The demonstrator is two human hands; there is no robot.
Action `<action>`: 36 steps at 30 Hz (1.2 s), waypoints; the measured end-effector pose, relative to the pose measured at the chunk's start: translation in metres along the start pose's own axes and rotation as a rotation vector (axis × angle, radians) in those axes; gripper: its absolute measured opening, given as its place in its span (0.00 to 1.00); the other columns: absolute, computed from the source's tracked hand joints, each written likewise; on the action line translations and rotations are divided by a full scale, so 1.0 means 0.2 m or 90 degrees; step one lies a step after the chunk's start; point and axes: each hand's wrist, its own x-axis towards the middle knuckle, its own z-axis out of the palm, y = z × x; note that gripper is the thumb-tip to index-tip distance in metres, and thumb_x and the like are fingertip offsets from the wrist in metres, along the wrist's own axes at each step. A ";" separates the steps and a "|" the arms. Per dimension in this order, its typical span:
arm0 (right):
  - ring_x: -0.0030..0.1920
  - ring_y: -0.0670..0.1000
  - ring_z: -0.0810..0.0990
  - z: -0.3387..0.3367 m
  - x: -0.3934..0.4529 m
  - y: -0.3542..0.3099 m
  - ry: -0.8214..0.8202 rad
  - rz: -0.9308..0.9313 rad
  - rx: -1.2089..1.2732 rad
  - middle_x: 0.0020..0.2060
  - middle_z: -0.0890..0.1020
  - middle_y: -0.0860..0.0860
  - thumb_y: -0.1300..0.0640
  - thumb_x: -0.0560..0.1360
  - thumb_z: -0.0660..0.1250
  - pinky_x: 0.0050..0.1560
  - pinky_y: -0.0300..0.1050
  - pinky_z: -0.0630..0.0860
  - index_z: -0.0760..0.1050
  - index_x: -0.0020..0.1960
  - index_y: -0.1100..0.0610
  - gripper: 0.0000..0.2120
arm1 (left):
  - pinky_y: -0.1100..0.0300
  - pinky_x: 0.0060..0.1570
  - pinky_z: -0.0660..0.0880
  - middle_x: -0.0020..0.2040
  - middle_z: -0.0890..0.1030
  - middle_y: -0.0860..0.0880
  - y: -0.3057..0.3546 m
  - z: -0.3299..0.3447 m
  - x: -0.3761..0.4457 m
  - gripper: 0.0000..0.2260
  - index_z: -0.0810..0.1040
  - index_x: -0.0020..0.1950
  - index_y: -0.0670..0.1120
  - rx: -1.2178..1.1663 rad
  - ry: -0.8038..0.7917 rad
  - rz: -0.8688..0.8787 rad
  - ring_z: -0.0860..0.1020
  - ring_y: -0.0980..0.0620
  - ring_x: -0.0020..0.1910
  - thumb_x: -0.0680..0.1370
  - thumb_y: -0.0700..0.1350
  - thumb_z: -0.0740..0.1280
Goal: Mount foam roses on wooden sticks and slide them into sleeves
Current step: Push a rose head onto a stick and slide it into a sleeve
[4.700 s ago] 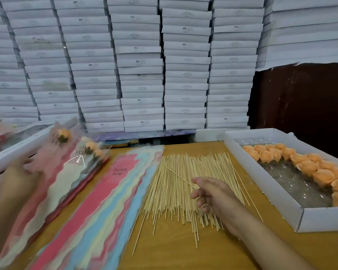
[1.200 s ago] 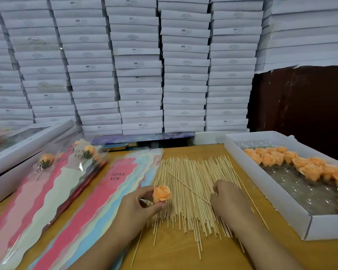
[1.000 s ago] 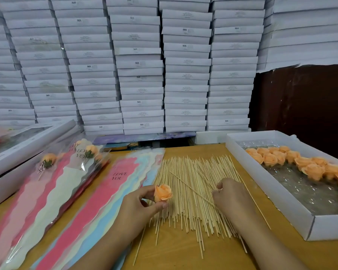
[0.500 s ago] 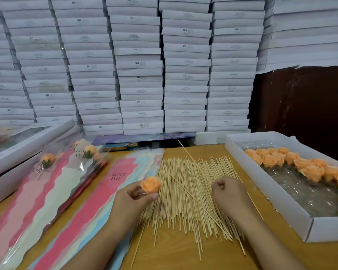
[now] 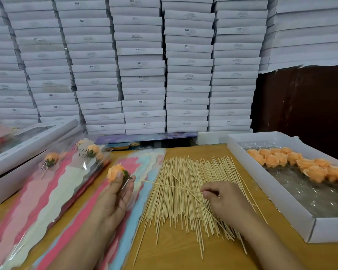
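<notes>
Rose (image 5: 115,172) pinched in the left hand (image 5: 113,199) is unmounted; right hand (image 5: 222,201) pinches a stick (image 5: 170,186) beside it; sleeving remains.

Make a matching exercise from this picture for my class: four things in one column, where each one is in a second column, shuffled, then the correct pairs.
Things
1. loose foam rose
2. single wooden stick
3. pile of sticks
4. unmounted roses

Places
A. lying in the white box on the right
B. pinched in the right hand
C. spread on the wooden table between the sleeves and the box
D. held up in the left hand

Pairs: 1-D, 2-B, 3-C, 4-A
</notes>
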 end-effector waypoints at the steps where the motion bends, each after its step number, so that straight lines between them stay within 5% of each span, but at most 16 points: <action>1: 0.44 0.34 0.78 0.00 0.00 0.00 0.001 -0.001 0.000 0.38 0.77 0.30 0.57 0.78 0.69 0.44 0.26 0.67 0.85 0.52 0.47 0.08 | 0.59 0.41 0.83 0.44 0.87 0.39 0.00 0.00 0.00 0.14 0.79 0.54 0.39 0.001 0.001 0.002 0.86 0.51 0.39 0.72 0.42 0.71; 6: 0.42 0.25 0.74 0.02 0.00 0.02 0.012 -0.012 0.014 0.37 0.76 0.27 0.56 0.78 0.69 0.41 0.22 0.67 0.84 0.52 0.47 0.07 | 0.61 0.29 0.81 0.42 0.87 0.40 -0.02 0.01 -0.02 0.09 0.78 0.55 0.40 0.014 -0.005 -0.012 0.87 0.49 0.38 0.77 0.43 0.68; 36: 0.43 0.32 0.78 0.05 -0.01 0.00 -0.023 -0.003 0.009 0.39 0.78 0.31 0.55 0.79 0.68 0.41 0.24 0.69 0.84 0.55 0.48 0.08 | 0.63 0.31 0.81 0.42 0.86 0.40 -0.03 0.02 -0.04 0.10 0.79 0.55 0.38 0.050 -0.032 -0.020 0.86 0.52 0.35 0.78 0.42 0.68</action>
